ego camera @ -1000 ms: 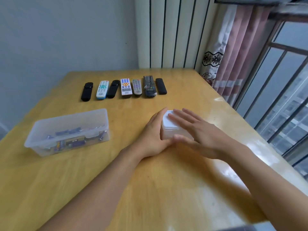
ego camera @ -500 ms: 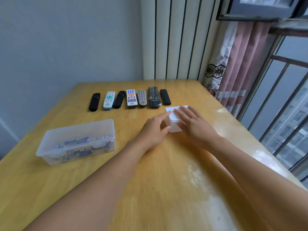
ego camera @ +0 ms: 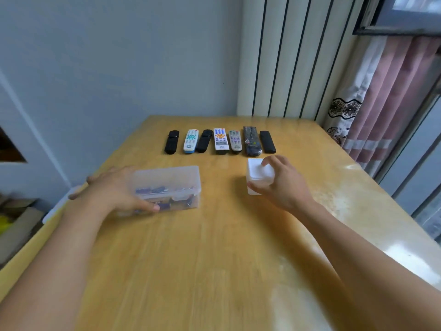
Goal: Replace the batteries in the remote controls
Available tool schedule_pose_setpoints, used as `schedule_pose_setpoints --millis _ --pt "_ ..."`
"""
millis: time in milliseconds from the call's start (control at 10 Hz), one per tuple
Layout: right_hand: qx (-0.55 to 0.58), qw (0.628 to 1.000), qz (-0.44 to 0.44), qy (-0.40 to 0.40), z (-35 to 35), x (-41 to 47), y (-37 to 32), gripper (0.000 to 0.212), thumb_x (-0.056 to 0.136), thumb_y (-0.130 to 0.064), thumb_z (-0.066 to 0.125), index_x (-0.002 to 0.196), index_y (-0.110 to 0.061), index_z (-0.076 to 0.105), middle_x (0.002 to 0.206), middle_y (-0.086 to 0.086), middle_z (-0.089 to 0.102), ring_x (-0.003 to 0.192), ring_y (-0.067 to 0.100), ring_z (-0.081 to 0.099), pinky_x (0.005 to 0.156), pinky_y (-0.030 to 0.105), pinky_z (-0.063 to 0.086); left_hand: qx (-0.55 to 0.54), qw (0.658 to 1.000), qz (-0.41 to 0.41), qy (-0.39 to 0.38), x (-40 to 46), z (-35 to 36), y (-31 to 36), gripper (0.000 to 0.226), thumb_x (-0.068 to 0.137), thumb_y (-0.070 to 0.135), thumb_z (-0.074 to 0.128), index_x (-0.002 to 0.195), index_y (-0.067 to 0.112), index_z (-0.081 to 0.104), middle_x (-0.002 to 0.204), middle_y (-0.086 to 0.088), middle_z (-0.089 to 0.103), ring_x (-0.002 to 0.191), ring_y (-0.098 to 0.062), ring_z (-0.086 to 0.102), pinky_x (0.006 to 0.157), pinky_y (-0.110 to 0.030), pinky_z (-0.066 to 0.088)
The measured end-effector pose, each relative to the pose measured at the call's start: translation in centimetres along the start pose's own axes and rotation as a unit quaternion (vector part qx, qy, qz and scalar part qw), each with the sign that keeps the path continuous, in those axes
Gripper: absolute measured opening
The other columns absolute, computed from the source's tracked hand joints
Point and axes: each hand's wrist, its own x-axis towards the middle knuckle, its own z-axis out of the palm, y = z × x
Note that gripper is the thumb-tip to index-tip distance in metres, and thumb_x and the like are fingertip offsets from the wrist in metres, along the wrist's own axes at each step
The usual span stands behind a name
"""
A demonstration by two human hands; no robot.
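Left hand: grasps clear battery box end.
Right hand: grasps white box, near remotes.
Handling: probably light, smooth; hold sides.

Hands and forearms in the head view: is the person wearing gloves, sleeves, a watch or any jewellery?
Nothing worn is visible. The left hand and right hand are bare, with no gloves, and no rings that show. Both forearms are uncovered to the frame edge, with no sleeve, watch or bracelet in view.

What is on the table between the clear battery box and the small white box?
In the head view, nothing: only bare wooden table separates the clear battery box and the white box.
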Motion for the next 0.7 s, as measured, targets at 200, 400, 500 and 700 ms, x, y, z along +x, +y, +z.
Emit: schedule_pose_setpoints --millis 200,400,500,700 --pt "0.097 0.995 -0.032 -0.019 1.6 -0.3 -1.7 0.051 0.082 -0.049 0.074 0.125 -0.029 0.057 0.143 -0.005 0.046 0.115 0.020 0.054 0.084 0.028 0.040 -0.180 0.970 0.137 0.085 1.3 3.7 4.5 0.130 0.037 0.065 0.095 0.151 0.030 0.042 0.149 0.002 0.037 0.135 -0.019 0.044 0.110 -0.032 0.036" --pt "0.105 0.994 0.032 0.007 -3.0 0.0 4.8 0.039 0.076 -0.032 0.082 0.107 -0.025 0.061 0.119 -0.005 0.055 0.104 0.020 0.057 0.080 0.030 0.041 -0.223 0.947 0.209 0.097 4.5 6.4 14.4 0.119 0.051 0.059 0.094 0.152 0.022 0.043 0.151 -0.003 0.037 0.139 -0.023 0.039 0.109 -0.033 0.035" --pt "0.087 0.995 0.047 -0.010 -5.4 0.6 7.1 0.046 0.068 -0.034 0.091 0.103 -0.027 0.062 0.116 -0.007 0.056 0.103 0.018 0.055 0.079 0.029 0.038 -0.250 0.939 0.200 0.125 4.3 7.6 17.8 0.109 0.057 0.055 0.094 0.148 0.016 0.048 0.147 -0.003 0.039 0.132 -0.022 0.045 0.108 -0.032 0.038" --pt "0.079 0.996 0.028 -0.022 -5.6 1.5 9.0 0.053 0.071 -0.032 0.090 0.114 -0.026 0.061 0.132 -0.004 0.054 0.120 0.024 0.054 0.090 0.028 0.039 -0.252 0.936 0.211 0.126 4.5 7.9 18.5 0.107 0.063 0.046 0.094 0.154 0.020 0.043 0.167 -0.004 0.020 0.148 -0.025 0.031 0.117 -0.035 0.030"
